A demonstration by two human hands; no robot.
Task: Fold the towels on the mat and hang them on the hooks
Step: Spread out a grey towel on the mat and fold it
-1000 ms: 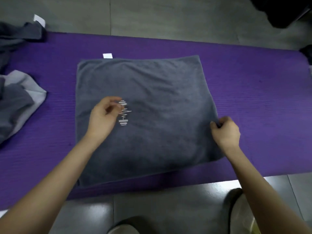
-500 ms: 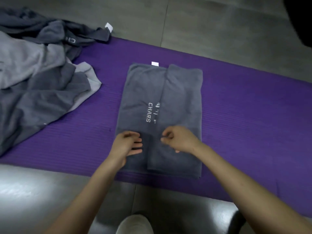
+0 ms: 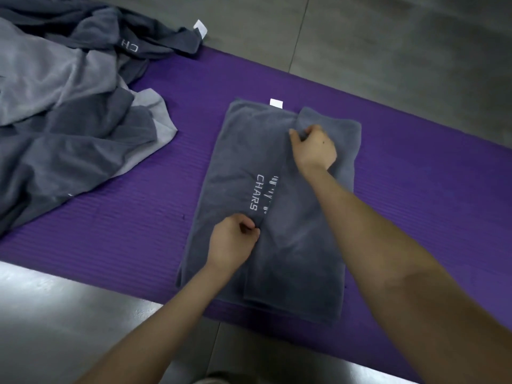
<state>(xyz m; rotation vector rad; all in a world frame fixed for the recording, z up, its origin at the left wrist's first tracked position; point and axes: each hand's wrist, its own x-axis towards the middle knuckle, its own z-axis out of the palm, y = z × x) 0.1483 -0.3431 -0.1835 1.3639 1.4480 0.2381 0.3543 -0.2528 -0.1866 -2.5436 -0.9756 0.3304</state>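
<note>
A dark grey towel point(image 3: 235, 167) with white "CHARS" lettering lies folded lengthwise on the purple mat point(image 3: 124, 239). Its right part is folded over to the middle, and a white tag shows at its far edge. My left hand point(image 3: 232, 242) pinches the folded edge near the lettering, at the towel's near half. My right hand point(image 3: 313, 148) grips the same folded edge farther away, near the towel's far end. No hooks are in view.
A heap of several unfolded grey towels point(image 3: 63, 106) lies at the left, partly on the mat and partly on the grey tiled floor point(image 3: 388, 45). Bare mat stretches to the right of the folded towel. A shoe tip shows at the bottom edge.
The towel went from spread flat to folded lengthwise. Since half a second ago my right hand slid along the folded edge to the far end. My left hand stayed near the lettering.
</note>
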